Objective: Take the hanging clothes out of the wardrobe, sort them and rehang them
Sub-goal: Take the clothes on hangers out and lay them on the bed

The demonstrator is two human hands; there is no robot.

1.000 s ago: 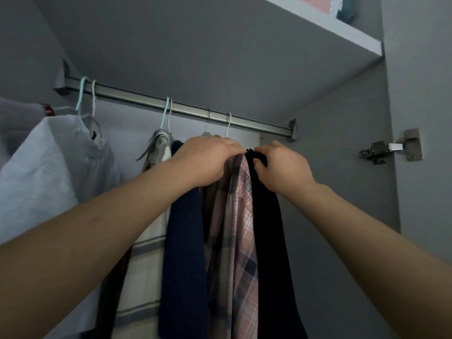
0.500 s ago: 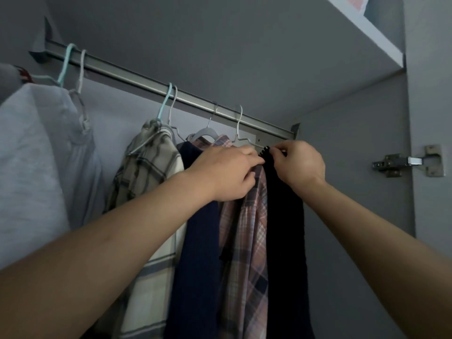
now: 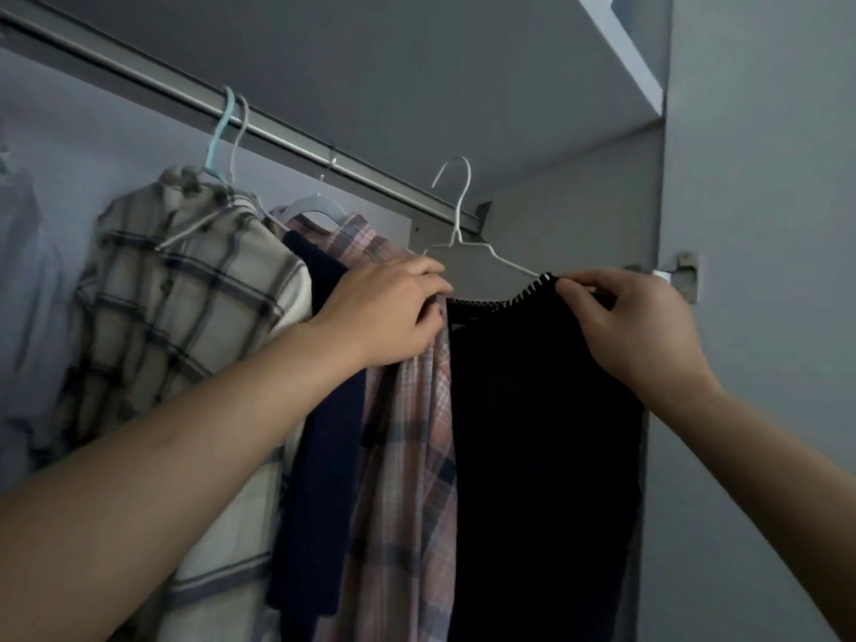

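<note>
**Black garment on a white wire hanger, held by both hands off the rail**

Gripping the left end of the white wire hanger [image 3: 468, 245], the left hand [image 3: 389, 312] has its fingers curled over the wire and the top edge of the black garment [image 3: 542, 433], at about 9 o'clock from the hanger's neck. The right hand [image 3: 634, 326] is at 3 o'clock from it, thumb and fingertips pinched together on the garment's right shoulder, where a pale stitched trim runs along the neckline. The garment hangs straight down between the two forearms, spread flat to the camera.

The hanger's hook rises toward 12 o'clock and appears to stand in front of the metal rail [image 3: 287, 132] rather than over it; whether it touches the rail cannot be told.

At 9 o'clock from the black garment, touching its edge, hangs a pink plaid shirt [image 3: 407, 456] on a white hanger on the rail. Further toward 9 o'clock is a navy garment [image 3: 319, 456], partly behind the left forearm, then a cream checked shirt [image 3: 185, 294] whose teal hanger [image 3: 221, 132] hooks over the rail beside another white hook. A pale grey garment [image 3: 23, 280], blurred, shows at the far 9 o'clock edge.

At 3 o'clock, behind the right hand, a metal hinge [image 3: 681, 275] is fixed to the wardrobe side panel [image 3: 759, 224]. A shelf [image 3: 620, 44] edge crosses toward 1 o'clock.
</note>
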